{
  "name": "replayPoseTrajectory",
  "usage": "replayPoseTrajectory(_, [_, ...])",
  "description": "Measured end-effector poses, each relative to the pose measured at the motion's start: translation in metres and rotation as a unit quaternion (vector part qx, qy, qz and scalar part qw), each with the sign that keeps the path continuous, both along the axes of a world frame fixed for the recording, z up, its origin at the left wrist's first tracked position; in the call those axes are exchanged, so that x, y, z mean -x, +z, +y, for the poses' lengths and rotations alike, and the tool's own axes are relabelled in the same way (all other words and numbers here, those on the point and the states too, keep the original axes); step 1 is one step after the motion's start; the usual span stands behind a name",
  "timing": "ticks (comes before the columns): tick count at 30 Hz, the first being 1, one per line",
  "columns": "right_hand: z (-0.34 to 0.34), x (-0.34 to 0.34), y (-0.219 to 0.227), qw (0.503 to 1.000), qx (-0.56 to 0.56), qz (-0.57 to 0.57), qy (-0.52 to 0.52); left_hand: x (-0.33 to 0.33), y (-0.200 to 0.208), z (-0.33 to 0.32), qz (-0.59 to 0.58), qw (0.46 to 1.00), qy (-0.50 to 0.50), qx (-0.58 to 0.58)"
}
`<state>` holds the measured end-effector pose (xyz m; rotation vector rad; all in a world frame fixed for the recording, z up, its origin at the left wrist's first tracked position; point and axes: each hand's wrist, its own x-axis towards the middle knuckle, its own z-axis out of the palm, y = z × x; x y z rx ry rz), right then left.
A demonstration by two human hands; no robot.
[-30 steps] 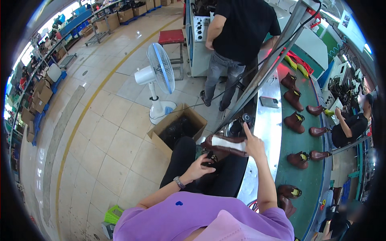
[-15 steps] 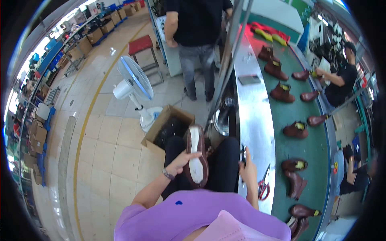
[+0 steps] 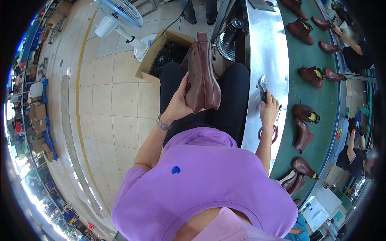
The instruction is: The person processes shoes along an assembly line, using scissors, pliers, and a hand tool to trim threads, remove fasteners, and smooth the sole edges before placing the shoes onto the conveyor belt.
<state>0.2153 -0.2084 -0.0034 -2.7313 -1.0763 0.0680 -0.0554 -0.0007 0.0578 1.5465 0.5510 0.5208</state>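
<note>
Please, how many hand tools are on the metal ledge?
2: a dark-handled tool at the right hand, and a red-handled tool partly covered by the right forearm. More may be hidden.

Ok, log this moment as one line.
Left hand: holds brown boot | Right hand: at dark-handled tool on metal counter | Nearby: green belt with other boots

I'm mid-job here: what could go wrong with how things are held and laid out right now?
The brown boot is held up over the lap by the left hand alone, so it could drop if that grip slips. The right hand is at the dark-handled tool on the metal ledge, and its wrist partly hides a red-handled tool, which might get snagged or knocked.
</note>
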Motion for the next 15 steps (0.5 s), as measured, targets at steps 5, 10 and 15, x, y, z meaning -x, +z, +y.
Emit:
replayPoseTrajectory(5, [0.035,0.039,0.045,0.955,-0.186,0.182,0.141,0.009,-0.006,-0.006,-0.033,0.999,-0.019,0.032])
replayPoseTrajectory(10, [0.063,0.086,0.075,0.793,-0.221,0.474,0.312,0.008,-0.026,-0.012,0.018,0.982,-0.079,0.17])
replayPoseTrajectory(15, [0.062,0.105,0.1,0.682,-0.311,0.639,0.173,0.001,-0.001,-0.001,-0.021,0.936,-0.018,0.351])
